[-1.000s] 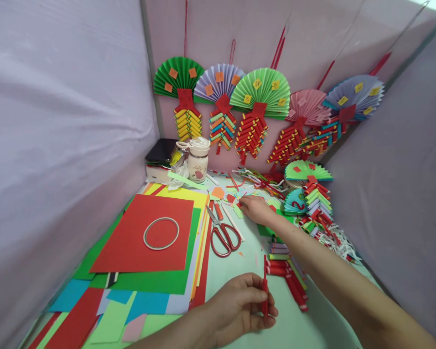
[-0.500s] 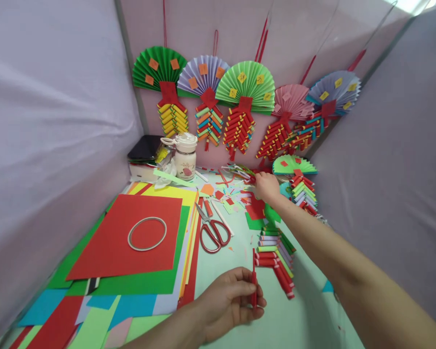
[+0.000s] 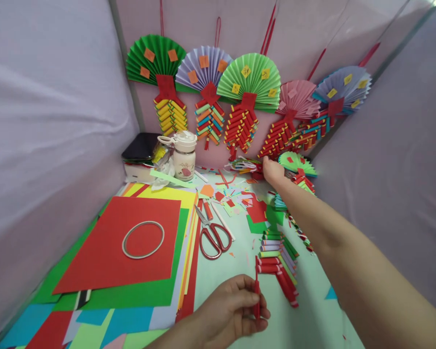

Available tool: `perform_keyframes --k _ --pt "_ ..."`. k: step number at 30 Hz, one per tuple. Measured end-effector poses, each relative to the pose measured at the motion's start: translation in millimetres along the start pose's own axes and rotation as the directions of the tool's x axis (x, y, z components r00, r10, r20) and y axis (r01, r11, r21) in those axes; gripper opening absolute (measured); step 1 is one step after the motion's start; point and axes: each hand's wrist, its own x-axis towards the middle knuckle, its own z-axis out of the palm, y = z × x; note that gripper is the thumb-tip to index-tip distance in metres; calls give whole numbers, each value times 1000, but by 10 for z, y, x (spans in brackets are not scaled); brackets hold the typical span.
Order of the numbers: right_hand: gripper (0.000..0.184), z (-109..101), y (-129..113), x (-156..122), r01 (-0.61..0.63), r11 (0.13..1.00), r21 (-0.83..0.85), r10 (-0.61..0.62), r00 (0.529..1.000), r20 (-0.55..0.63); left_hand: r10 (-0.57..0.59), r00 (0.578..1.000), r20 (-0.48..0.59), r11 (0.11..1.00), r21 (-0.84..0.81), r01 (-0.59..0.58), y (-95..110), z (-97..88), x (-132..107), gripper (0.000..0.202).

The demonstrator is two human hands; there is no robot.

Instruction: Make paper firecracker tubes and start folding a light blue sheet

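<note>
the left hand sits low and near, fingers curled, thumb pressed in a pinch, bare forearm entering from below. the bare right arm stretches far forward; the right hand's fingertips are mostly hidden.

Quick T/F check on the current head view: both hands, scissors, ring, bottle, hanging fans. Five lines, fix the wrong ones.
1. The left hand holds a thin red piece. True.
2. The right hand holds the scissors. False: the scissors lie on the table, apart from both hands.
3. The round ring lies on a red sheet. True.
4. The white bottle lies on its side. False: it stands upright.
5. The large light green fan hangs between a purple fan and the pink fan. True.
</note>
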Motion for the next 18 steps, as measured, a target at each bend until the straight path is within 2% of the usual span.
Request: perform_keyframes --k 7,12,18 --pt "28 10 8 24 29 999 -25 -29 1000 -9 -2 1000 -3 1000 0 2 16 9 -16 14" --pt "32 78 9 -14 118 992 -45 -121 991 -53 -11 1000 -4 1000 -8 11 2 -3 -3 15" --pt "36 207 19 -54 192 980 -59 -194 981 -29 -6 1000 -1 1000 -6 6 2 -1 -15 14"
